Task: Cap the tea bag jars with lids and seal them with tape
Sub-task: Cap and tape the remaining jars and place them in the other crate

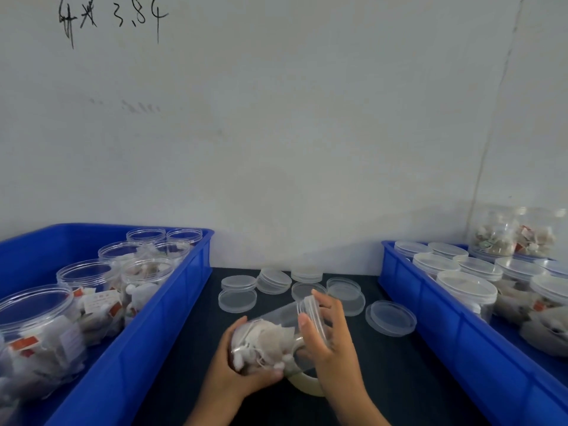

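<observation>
Two hands [233, 361] hold jar [276, 336], wall writing [112, 21] perhaps "3.84"

Both forearms enter from the bottom edge, converging toward centre. Left hand [238, 361]: palm cupped under the base end of the clear plastic tea bag jar [273, 336], which lies tilted, thumb pressed along its lower side. Right hand [330, 336]: fingers curled round the clear plastic lid [313, 315] at the jar mouth, thumb on the near rim, wrist bent slightly inward.
</observation>
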The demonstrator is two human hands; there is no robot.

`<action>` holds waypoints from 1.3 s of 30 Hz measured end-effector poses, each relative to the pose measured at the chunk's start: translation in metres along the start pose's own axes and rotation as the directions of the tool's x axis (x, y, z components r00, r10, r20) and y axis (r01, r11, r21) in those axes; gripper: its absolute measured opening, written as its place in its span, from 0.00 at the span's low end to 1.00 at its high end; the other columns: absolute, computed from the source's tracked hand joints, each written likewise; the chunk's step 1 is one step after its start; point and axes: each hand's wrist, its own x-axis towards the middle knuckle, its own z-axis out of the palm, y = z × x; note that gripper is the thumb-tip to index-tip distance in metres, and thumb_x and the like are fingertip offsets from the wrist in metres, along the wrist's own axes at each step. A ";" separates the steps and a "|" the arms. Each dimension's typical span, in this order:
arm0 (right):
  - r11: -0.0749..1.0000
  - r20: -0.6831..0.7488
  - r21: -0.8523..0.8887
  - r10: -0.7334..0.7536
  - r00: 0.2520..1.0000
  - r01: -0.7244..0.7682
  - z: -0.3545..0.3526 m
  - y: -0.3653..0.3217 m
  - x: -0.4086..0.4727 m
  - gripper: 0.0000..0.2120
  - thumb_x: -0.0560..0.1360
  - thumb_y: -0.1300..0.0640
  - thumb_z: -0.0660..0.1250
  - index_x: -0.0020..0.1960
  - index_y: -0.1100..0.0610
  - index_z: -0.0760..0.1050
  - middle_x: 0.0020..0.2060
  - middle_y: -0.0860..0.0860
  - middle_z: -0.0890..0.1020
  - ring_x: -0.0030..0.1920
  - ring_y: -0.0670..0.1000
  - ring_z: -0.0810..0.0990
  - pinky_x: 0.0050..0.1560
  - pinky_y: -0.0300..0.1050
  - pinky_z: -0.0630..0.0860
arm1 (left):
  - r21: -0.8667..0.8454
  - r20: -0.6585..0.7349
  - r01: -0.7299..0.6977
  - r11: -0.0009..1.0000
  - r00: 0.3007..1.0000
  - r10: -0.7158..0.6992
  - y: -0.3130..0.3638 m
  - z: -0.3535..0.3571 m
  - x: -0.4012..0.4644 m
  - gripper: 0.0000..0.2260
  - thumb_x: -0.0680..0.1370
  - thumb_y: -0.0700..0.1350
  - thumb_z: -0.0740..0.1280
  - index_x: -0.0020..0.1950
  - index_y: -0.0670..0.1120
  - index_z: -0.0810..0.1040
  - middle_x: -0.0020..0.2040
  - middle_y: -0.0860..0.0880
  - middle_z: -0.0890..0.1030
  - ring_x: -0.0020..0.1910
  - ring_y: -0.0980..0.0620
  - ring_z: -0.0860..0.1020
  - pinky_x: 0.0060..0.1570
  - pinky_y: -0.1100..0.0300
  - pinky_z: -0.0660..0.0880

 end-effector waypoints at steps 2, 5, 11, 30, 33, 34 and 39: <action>0.989 0.007 0.127 0.075 0.997 -0.075 0.001 -0.002 -0.001 0.17 0.76 0.52 0.66 0.63 0.46 0.69 0.53 0.56 0.78 0.50 0.58 0.82 0.50 0.66 0.78 | -0.061 -0.028 -0.005 0.998 1.000 0.003 0.000 0.000 -0.001 0.44 0.52 0.44 0.84 0.66 0.55 0.72 0.54 0.54 0.83 0.51 0.62 0.81 0.40 0.72 0.76; 0.959 0.076 0.223 0.164 0.983 -0.177 0.001 -0.003 -0.004 0.18 0.76 0.44 0.60 0.64 0.48 0.67 0.54 0.55 0.78 0.52 0.58 0.82 0.49 0.63 0.80 | -0.103 -0.113 0.026 0.994 0.993 -0.037 0.003 0.007 0.002 0.35 0.62 0.43 0.80 0.65 0.57 0.70 0.50 0.58 0.79 0.43 0.70 0.79 0.32 0.77 0.73; 0.980 0.103 0.143 0.127 0.987 -0.141 -0.002 0.000 -0.005 0.13 0.80 0.47 0.55 0.61 0.49 0.69 0.53 0.55 0.78 0.48 0.52 0.80 0.52 0.52 0.80 | -0.223 -0.018 0.148 0.963 0.988 -0.156 0.014 0.008 -0.008 0.29 0.61 0.57 0.80 0.59 0.53 0.76 0.46 0.48 0.85 0.42 0.50 0.84 0.33 0.64 0.78; 0.973 0.165 0.099 0.188 0.968 -0.206 0.008 0.015 -0.001 0.19 0.77 0.38 0.60 0.61 0.48 0.66 0.53 0.56 0.77 0.52 0.53 0.80 0.55 0.52 0.80 | -0.250 -0.061 0.150 0.957 0.984 -0.170 0.027 0.014 -0.016 0.24 0.65 0.51 0.72 0.60 0.50 0.75 0.46 0.47 0.85 0.42 0.50 0.84 0.32 0.64 0.77; 0.998 0.220 0.063 -0.015 0.975 0.001 -0.008 0.009 0.000 0.38 0.69 0.30 0.63 0.67 0.56 0.63 0.58 0.51 0.70 0.57 0.51 0.75 0.50 0.28 0.71 | -0.279 -0.066 0.161 0.947 0.980 -0.186 0.027 0.013 -0.017 0.23 0.65 0.54 0.71 0.59 0.53 0.75 0.46 0.46 0.85 0.40 0.49 0.85 0.31 0.60 0.78; 1.000 0.246 0.012 -0.020 0.969 0.018 -0.011 0.007 0.004 0.51 0.61 0.22 0.62 0.70 0.57 0.59 0.62 0.53 0.68 0.62 0.51 0.73 0.56 0.30 0.70 | -0.295 -0.059 0.176 0.939 0.978 -0.201 0.027 0.012 -0.016 0.23 0.65 0.55 0.70 0.58 0.53 0.75 0.45 0.46 0.85 0.39 0.49 0.84 0.31 0.59 0.78; 0.992 0.412 0.070 0.063 0.909 -0.101 -0.023 -0.002 -0.008 0.28 0.72 0.40 0.67 0.70 0.32 0.62 0.71 0.41 0.67 0.69 0.39 0.67 0.57 0.29 0.72 | -0.324 -0.010 0.223 0.919 0.971 -0.239 0.028 0.007 -0.017 0.25 0.64 0.58 0.70 0.59 0.54 0.75 0.46 0.47 0.86 0.40 0.51 0.85 0.33 0.60 0.78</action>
